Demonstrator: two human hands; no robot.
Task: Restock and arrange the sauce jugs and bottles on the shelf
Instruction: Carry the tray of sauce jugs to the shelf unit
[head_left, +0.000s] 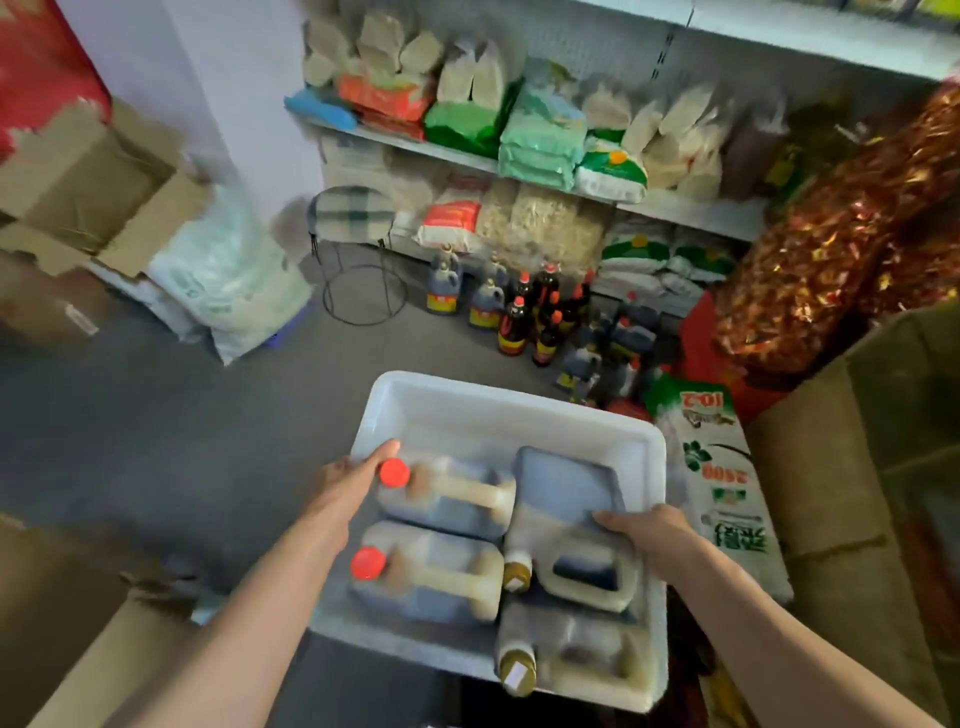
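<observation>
Fingers of the left hand (349, 483) curl over the left rim of a white plastic tub (511, 410), thumb lying beside a red-capped jug (441, 493); fingers of the right hand (647, 532) wrap the tub's right rim. The tub is held above the grey floor, near the viewer. Inside lie four jugs on their sides (dark sauce in each, by the look of it): a second red-capped jug (426, 577) nearer, and two yellow-capped jugs (582, 551) to the right. Farther off, dark sauce bottles (540, 317) and jugs stand on the floor before the shelf (691, 210) of bagged goods. A rice sack (722, 483) lies right of the tub.
</observation>
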